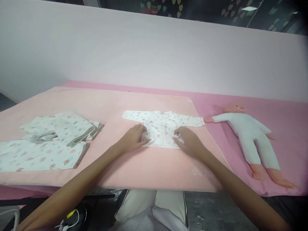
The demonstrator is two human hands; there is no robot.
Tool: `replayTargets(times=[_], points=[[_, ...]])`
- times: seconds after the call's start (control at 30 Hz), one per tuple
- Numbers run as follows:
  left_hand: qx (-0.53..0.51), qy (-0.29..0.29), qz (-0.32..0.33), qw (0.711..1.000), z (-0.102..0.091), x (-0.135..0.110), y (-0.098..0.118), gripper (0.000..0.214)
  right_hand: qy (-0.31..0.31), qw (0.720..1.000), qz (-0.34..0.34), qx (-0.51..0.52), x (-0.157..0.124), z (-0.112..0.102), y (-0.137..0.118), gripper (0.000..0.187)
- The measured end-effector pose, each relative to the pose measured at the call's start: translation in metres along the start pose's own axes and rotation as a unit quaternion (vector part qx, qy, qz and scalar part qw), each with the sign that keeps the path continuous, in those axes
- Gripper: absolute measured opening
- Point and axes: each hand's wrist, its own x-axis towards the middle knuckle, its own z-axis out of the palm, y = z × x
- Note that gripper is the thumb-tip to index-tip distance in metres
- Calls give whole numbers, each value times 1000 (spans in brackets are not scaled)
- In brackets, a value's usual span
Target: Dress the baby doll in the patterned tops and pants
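A small white baby shirt [157,133] with a scattered print lies spread on the peach-coloured mat, sleeves stretched out to both sides. Its front opening runs down the middle. My left hand [134,137] is at the shirt's left side, the curved fingers and thumb apart at the lower edge. On the other side, my right hand [192,141] rests over the lower right part of the shirt, its thumb and fingers also apart. Neither hand visibly grips the cloth. Part of the shirt's lower right corner is hidden beneath my right hand.
Printed white baby clothes with grey-brown trim [57,128] lie loosely at the left. A doll [247,131] in a white suit lies at the right on the pink cover [216,150]. Behind the table [154,89] stands a white partition [154,54].
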Motion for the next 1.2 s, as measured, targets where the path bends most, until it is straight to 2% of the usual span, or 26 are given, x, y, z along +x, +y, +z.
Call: replayTargets(times=[0.07,0.17,0.3,0.43,0.53,0.6,0.67,0.77,0.87,0.93,1.0,1.07,1.13,1.2], points=[[18,-28,22,999,2,-22,5,42,-61,998,-20,7,-10,8,-12,18],[37,-67,57,995,1,-37,-1,27,-86,996,6,36,-17,19,-10,18],[75,-108,99,986,-13,-36,-9,24,-120,989,40,76,-15,22,-2,20],[111,-102,137,979,-23,-23,-3,25,-130,989,14,71,-13,20,-5,17],[65,-52,105,991,-12,10,8,36,-107,994,-2,29,-8,23,-11,16],[33,-15,66,997,5,48,16,37,-109,994,-1,-19,0,27,-17,21],[28,-2,23,999,27,93,24,38,-124,990,-2,-73,10,32,-23,24],[53,-37,-92,994,53,157,35,46,-150,976,-47,-148,24,41,-31,22],[71,-89,-150,982,62,203,40,41,-148,971,-92,-166,29,44,-33,20],[60,-119,-164,977,60,225,40,34,-109,985,-61,-119,25,38,-29,21],[38,-136,-177,974,57,240,41,35,-43,998,16,-39,16,24,-17,21],[7,-137,-177,975,58,249,44,41,28,995,94,23,-1,5,5,23],[-57,-111,-150,981,64,251,47,47,84,987,135,15,-22,-16,33,26],[-140,-62,-91,984,75,245,50,48,101,983,137,-63,-46,-31,60,29]])
